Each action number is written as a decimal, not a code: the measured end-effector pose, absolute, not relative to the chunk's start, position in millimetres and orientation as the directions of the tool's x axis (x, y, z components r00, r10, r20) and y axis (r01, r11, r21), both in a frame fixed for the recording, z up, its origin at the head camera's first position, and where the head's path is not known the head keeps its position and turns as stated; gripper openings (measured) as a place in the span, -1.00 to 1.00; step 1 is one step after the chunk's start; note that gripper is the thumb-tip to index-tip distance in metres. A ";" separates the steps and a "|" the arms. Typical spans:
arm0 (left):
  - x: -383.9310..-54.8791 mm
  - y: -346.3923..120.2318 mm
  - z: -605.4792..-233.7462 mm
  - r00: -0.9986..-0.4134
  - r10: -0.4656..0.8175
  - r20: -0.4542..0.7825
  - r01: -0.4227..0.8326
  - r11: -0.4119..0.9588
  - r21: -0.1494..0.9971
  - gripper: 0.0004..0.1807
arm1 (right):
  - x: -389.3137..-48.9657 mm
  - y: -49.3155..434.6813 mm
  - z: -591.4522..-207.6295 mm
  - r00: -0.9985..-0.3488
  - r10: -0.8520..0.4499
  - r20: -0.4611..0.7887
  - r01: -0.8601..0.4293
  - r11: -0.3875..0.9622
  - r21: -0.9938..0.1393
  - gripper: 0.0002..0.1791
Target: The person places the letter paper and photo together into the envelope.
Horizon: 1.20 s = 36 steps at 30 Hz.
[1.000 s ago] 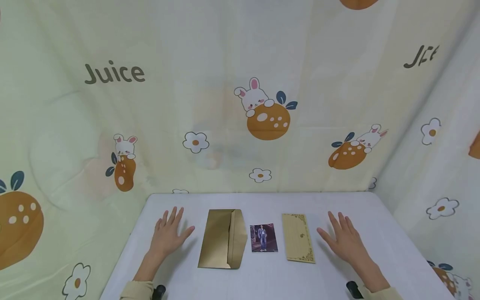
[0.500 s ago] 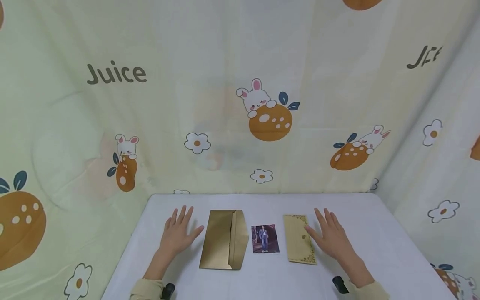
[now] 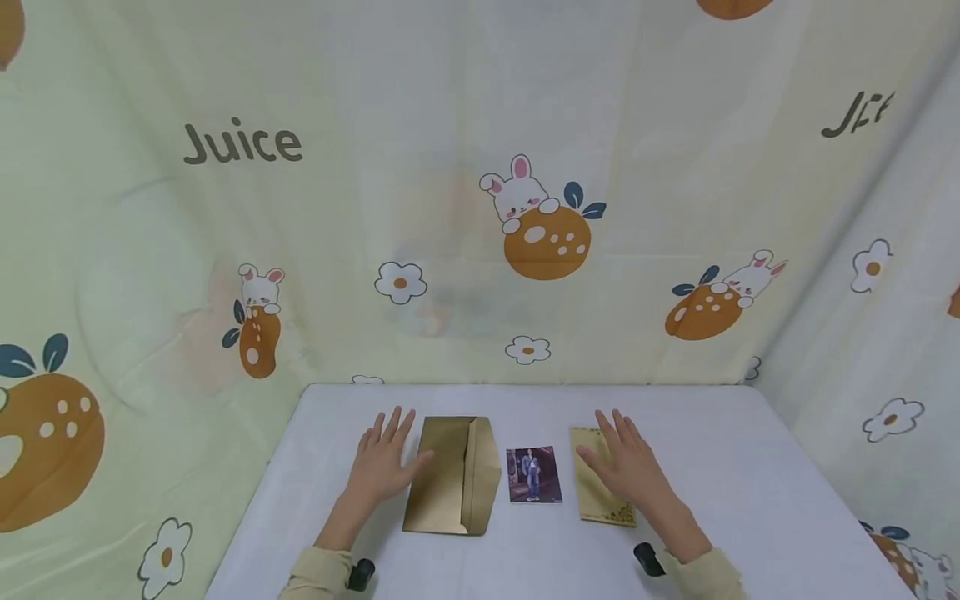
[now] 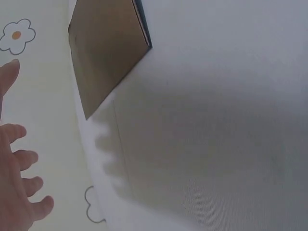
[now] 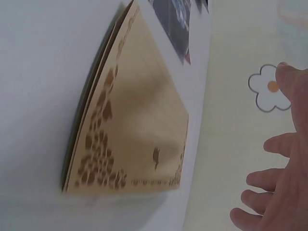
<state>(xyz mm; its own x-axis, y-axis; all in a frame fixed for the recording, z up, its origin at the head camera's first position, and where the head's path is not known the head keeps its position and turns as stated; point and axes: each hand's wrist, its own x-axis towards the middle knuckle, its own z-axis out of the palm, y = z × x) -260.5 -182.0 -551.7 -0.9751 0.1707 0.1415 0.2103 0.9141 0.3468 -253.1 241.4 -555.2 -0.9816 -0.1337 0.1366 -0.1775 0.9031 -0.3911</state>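
Note:
A gold envelope [image 3: 442,483] lies on the table with its flap opened out to the right. My left hand [image 3: 381,462], fingers spread, hovers at its left side, the thumb overlapping the envelope in the head view. In the middle lies a small photo [image 3: 534,475] of a standing person in blue clothes. To its right is a cream folded card [image 3: 596,496] with a brown ornamental border, seen close up in the right wrist view [image 5: 130,110]. Over that card my right hand [image 3: 628,462] is held with straight, spread fingers, covering part of it. Neither hand holds anything.
The white-covered table [image 3: 720,450] ends at a patterned curtain [image 3: 420,208] with rabbits, oranges and flowers, which hangs behind it and along both sides. Dark wrist devices [image 3: 362,575] sit at the sleeves.
Both hands have moved inward: the left rightward to the envelope's edge, the right leftward over the card. The envelope, photo and card lie as before; the head view has shifted slightly.

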 end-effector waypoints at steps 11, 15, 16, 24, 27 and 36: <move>-260.0 -166.3 -554.5 -0.967 0.210 0.148 0.248 0.912 0.326 -0.08 | -256.1 197.1 -555.5 -0.970 -0.190 0.150 -0.236 0.881 -0.410 -0.07; -262.5 -161.5 -557.6 -0.965 0.232 0.120 0.258 0.917 0.303 -0.07 | -257.3 181.2 -554.7 -0.964 -0.223 0.145 -0.263 0.879 -0.397 -0.08; -263.3 -160.0 -558.3 -0.965 0.239 0.110 0.262 0.919 0.296 -0.07 | -257.7 177.1 -555.1 -0.962 -0.232 0.147 -0.272 0.878 -0.394 -0.09; -264.7 -144.9 -566.9 -0.940 0.325 0.099 0.340 0.892 0.297 -0.10 | -259.3 140.6 -565.9 -0.924 -0.338 0.182 -0.382 0.849 -0.364 -0.20; -265.1 -138.2 -571.7 -0.922 0.371 0.108 0.386 0.880 0.277 -0.12 | -257.7 125.6 -571.4 -0.902 -0.397 0.171 -0.432 0.835 -0.340 -0.23; -261.6 -119.6 -581.2 -0.886 0.459 0.061 0.460 0.857 0.233 -0.17 | -250.6 92.6 -587.4 -0.863 -0.497 0.091 -0.502 0.821 -0.270 -0.33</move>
